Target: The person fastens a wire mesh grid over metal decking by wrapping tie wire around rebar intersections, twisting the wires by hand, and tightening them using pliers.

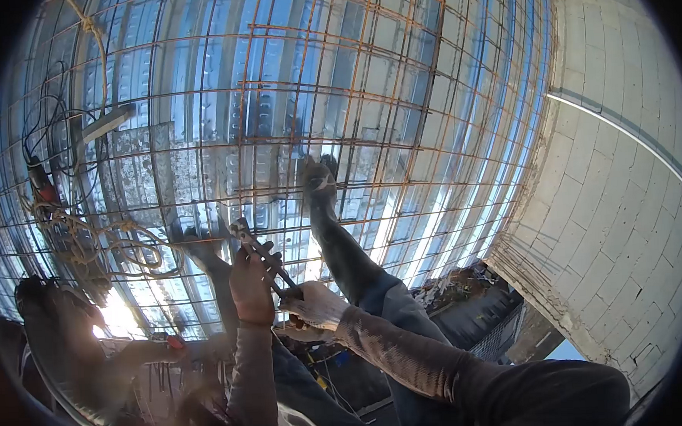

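Note:
My left hand (pixel 251 291) is closed around a long dark metal hand tool (pixel 270 257) with a broad, jaw-like head; its exact kind is not clear. The head points up and to the left, above the rebar mesh (pixel 368 138). My right hand (pixel 317 305) is closed at the tool's lower end, close beside my left hand. Some fingers of both hands are hidden. Below the tool, my boots (pixel 320 179) stand among the bars on the corrugated metal decking (pixel 264 63).
A tangle of rope (pixel 138 250) and dark cables (pixel 56 143) lies on the left, near a short board (pixel 107 123). Another person (pixel 70 350) works close on my left. A block wall (pixel 609 176) rises on the right. The decking ends at a debris-strewn edge (pixel 461 288).

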Demonstrator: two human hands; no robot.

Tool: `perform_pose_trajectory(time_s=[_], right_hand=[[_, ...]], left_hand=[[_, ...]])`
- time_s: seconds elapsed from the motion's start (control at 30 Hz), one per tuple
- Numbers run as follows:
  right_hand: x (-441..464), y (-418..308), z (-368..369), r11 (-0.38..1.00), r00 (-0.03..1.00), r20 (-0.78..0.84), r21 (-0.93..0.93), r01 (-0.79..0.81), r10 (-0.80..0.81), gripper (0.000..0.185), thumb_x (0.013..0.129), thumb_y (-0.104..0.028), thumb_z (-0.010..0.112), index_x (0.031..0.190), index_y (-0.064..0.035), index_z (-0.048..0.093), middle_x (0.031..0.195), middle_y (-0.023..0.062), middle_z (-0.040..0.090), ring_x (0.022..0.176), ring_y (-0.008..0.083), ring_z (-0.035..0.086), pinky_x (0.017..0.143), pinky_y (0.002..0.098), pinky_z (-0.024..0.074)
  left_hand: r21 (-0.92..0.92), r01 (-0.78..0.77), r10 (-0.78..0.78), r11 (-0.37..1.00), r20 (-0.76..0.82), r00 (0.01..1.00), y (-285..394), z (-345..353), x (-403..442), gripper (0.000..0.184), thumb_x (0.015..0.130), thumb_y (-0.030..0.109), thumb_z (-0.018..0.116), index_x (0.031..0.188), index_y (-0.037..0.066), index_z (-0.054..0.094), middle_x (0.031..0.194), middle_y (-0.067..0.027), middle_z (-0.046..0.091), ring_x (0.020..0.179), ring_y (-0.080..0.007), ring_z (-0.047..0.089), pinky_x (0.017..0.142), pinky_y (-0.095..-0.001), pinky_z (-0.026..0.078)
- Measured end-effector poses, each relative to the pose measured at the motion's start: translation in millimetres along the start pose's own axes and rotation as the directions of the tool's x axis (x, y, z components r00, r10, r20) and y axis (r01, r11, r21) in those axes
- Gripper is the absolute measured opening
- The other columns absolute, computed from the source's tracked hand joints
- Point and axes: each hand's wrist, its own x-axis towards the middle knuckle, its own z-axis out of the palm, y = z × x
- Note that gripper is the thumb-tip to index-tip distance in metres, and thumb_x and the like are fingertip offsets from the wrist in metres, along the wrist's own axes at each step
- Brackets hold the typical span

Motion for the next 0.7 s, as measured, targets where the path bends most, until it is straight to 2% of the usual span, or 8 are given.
perform_pose_trajectory(time_s=[0.03, 0.07, 0.3, 0.37, 0.47, 0.5, 0.57, 0.7], right_hand=[[0, -10, -3, 0.950, 0.981, -0.122, -0.291, 0.112, -0.153, 0.027, 0.098, -0.025, 0.060, 0.105, -0.0033, 0.074, 0.079, 0.0180, 0.072, 0.072, 0.0296, 0.071, 0.069, 0.0395, 0.0563], [-3, -19, -3, 0.864, 0.975, -0.204, -0.503, -0.027, -0.088, 0.027, 0.097, -0.025, 0.055, 0.102, -0.0060, 0.074, 0.083, 0.0208, 0.070, 0.082, 0.0368, 0.069, 0.076, 0.0473, 0.0536], [-32, -54, -33, 0.763, 0.946, -0.176, -0.638, 0.102, -0.273, 0.025, 0.096, -0.025, 0.053, 0.107, -0.0107, 0.071, 0.099, 0.0173, 0.073, 0.095, 0.0367, 0.070, 0.084, 0.0480, 0.0548], [-45, -63, -55, 0.742, 0.938, -0.137, -0.652, 0.156, -0.319, 0.026, 0.097, -0.025, 0.052, 0.108, -0.0109, 0.071, 0.101, 0.0150, 0.074, 0.097, 0.0359, 0.071, 0.085, 0.0475, 0.0552], [-56, -64, -89, 0.693, 0.975, -0.110, -0.719, 0.056, -0.194, 0.029, 0.097, -0.024, 0.050, 0.109, -0.0088, 0.071, 0.102, 0.0165, 0.074, 0.099, 0.0352, 0.071, 0.086, 0.0465, 0.0561], [-64, -64, -98, 0.694, 0.974, -0.105, -0.717, 0.065, -0.200, 0.029, 0.097, -0.024, 0.050, 0.109, -0.0088, 0.071, 0.102, 0.0165, 0.074, 0.099, 0.0352, 0.071, 0.086, 0.0465, 0.0561], [-79, -60, -112, 0.661, 0.977, -0.070, -0.746, 0.081, -0.199, 0.030, 0.097, -0.024, 0.050, 0.110, -0.0076, 0.071, 0.100, 0.0173, 0.074, 0.098, 0.0349, 0.072, 0.085, 0.0459, 0.0567], [-93, -34, -119, 0.727, 0.973, -0.131, -0.685, 0.050, -0.191, 0.022, 0.091, -0.021, 0.058, 0.105, -0.0080, 0.070, 0.092, 0.0193, 0.073, 0.091, 0.0382, 0.071, 0.081, 0.0481, 0.0559]], left_hand=[[0.061, -0.088, 0.088, 0.994, -0.008, 0.996, -1, 6, 0, 0.042, 0.105, 0.023, 0.051, 0.137, -0.004, 0.045, 0.124, -0.0164, 0.062, 0.099, -0.0221, 0.067, 0.086, -0.0332, 0.058], [0.118, -0.187, 0.194, 0.975, -0.055, 0.979, -3, 16, -2, 0.043, 0.104, 0.021, 0.052, 0.138, -0.004, 0.045, 0.124, -0.0160, 0.062, 0.097, -0.0203, 0.067, 0.084, -0.0322, 0.057], [0.602, -0.312, 0.516, 0.735, -0.198, 0.834, -7, 71, -14, 0.072, 0.102, 0.026, 0.058, 0.162, 0.010, 0.021, 0.134, -0.0177, 0.057, 0.092, -0.0174, 0.067, 0.071, -0.0290, 0.055], [0.722, -0.121, 0.392, 0.681, -0.220, 0.893, 2, 92, -34, 0.073, 0.097, 0.019, 0.061, 0.157, 0.000, 0.025, 0.103, -0.0236, 0.070, 0.076, -0.0325, 0.070, 0.069, -0.0445, 0.053], [0.849, -0.137, 0.337, 0.510, -0.051, 0.940, -18, 99, -52, 0.065, 0.097, 0.023, 0.059, 0.155, 0.008, 0.035, 0.087, -0.0253, 0.070, 0.079, -0.0415, 0.070, 0.068, -0.0506, 0.052], [0.853, -0.136, 0.343, 0.505, -0.053, 0.938, -23, 104, -58, 0.065, 0.097, 0.023, 0.059, 0.155, 0.008, 0.035, 0.087, -0.0253, 0.070, 0.079, -0.0415, 0.070, 0.068, -0.0506, 0.052], [0.992, -0.110, 0.232, 0.069, 0.091, 0.968, -37, 112, -69, 0.051, 0.097, 0.025, 0.057, 0.146, 0.014, 0.049, 0.082, -0.0234, 0.070, 0.080, -0.0437, 0.069, 0.068, -0.0533, 0.053], [0.997, -0.072, 0.226, 0.006, 0.069, 0.972, -25, 146, -83, 0.021, 0.095, 0.025, 0.057, 0.107, 0.012, 0.067, 0.081, -0.0209, 0.070, 0.078, -0.0413, 0.070, 0.069, -0.0536, 0.055]])
